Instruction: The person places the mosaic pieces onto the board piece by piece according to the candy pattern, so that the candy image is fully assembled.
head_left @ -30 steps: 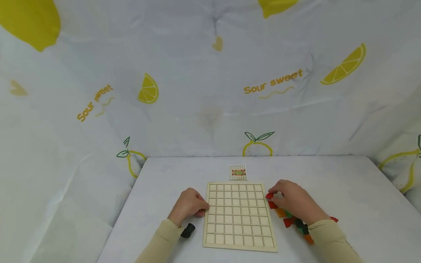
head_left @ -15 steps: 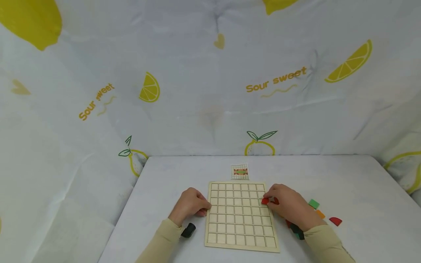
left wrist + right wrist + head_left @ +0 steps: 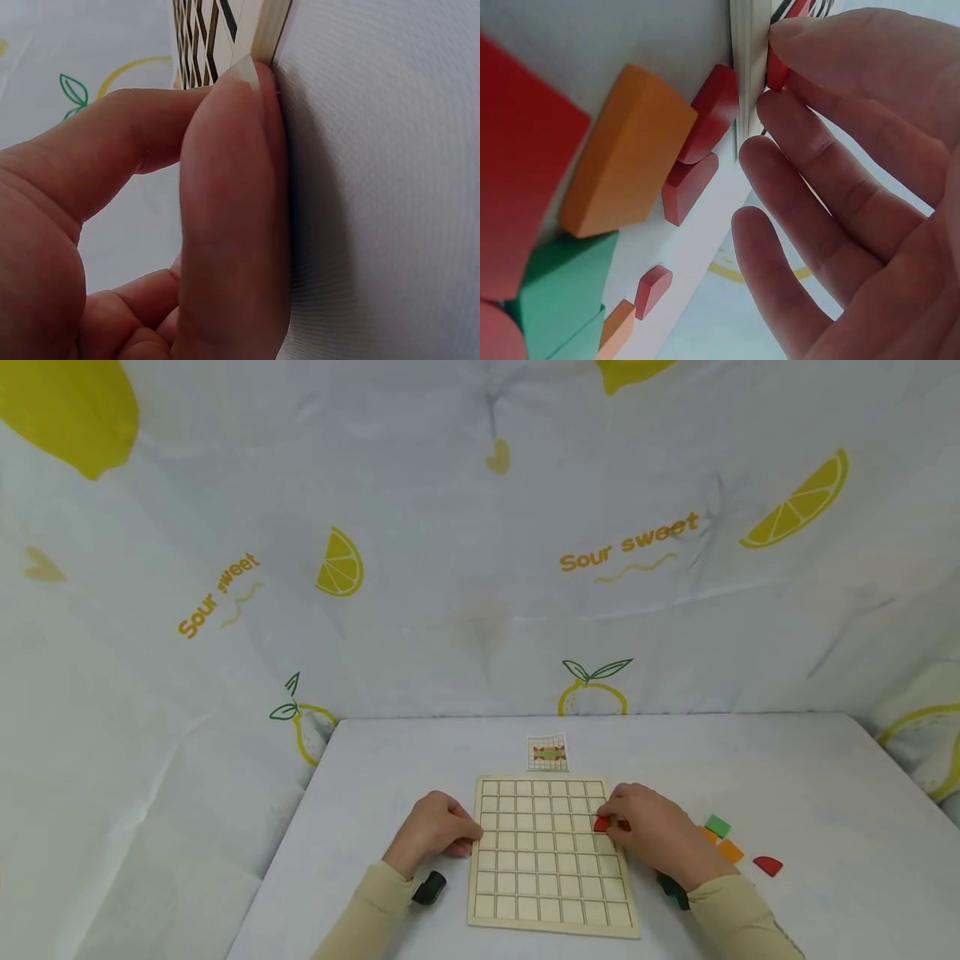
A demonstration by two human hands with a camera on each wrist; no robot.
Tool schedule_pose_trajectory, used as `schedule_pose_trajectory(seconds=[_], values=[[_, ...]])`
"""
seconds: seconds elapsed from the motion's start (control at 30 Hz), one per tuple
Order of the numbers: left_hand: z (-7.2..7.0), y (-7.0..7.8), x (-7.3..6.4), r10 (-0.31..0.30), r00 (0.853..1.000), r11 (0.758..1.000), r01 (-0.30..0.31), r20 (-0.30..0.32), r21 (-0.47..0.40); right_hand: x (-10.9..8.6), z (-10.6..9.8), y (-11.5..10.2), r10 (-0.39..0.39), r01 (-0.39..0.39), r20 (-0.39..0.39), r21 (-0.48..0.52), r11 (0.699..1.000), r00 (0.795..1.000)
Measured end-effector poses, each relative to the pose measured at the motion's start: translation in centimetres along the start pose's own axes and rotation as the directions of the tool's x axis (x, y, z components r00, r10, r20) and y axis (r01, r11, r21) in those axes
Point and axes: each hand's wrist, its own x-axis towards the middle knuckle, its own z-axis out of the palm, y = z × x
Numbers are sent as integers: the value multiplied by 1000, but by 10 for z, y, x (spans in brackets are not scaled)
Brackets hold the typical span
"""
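Observation:
The pale wooden grid board (image 3: pixel 536 862) lies flat in the middle of the table. At its left edge is my left hand (image 3: pixel 433 828); in the left wrist view the thumb (image 3: pixel 232 165) and index finger hold the board's rim (image 3: pixel 264 34). My right hand (image 3: pixel 660 833) is over the board's right edge. Between its thumb and index finger it pinches a red tile (image 3: pixel 602 823) with one curved side, at a cell in the right column. The right wrist view shows that tile (image 3: pixel 778 69) against the board's face, partly covered by the thumb. Its other fingers are spread loosely.
Right of the board lie loose tiles, among them a green tile (image 3: pixel 717 826), an orange tile (image 3: pixel 730 851) and a red quarter-round (image 3: pixel 768 865); the right hand hides others. A small pattern card (image 3: pixel 547 752) lies behind the board. A lemon-print cloth (image 3: pixel 450 610) hangs behind the table.
My right hand has carried the red tile left from the loose pile onto the board's right column, uncovering tiles behind it. The left hand has stayed at the board's edge.

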Motion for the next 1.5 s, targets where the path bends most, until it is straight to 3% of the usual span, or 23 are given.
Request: schedule_pose_trajectory(seconds=[0.5,0.73,0.93,1.1,1.5], values=[[-2,1,0,-3,1000,1000,3,17,-6,-1,-8,3,-22,22,-16,14,1000,1000],[-2,4,1,7,999,1000,-7,34,-7,-23,-36,27,89,-89,-4,19,996,996],[-2,0,2,-4,999,1000,4,48,1,-57,-52,58,227,-226,59,-13,974,972],[-4,-3,1,-7,999,1000,8,47,-8,-80,-55,73,290,-286,117,-47,957,950],[-2,0,0,19,998,1000,-19,59,-6,-119,-34,65,381,-374,201,-74,924,902]])
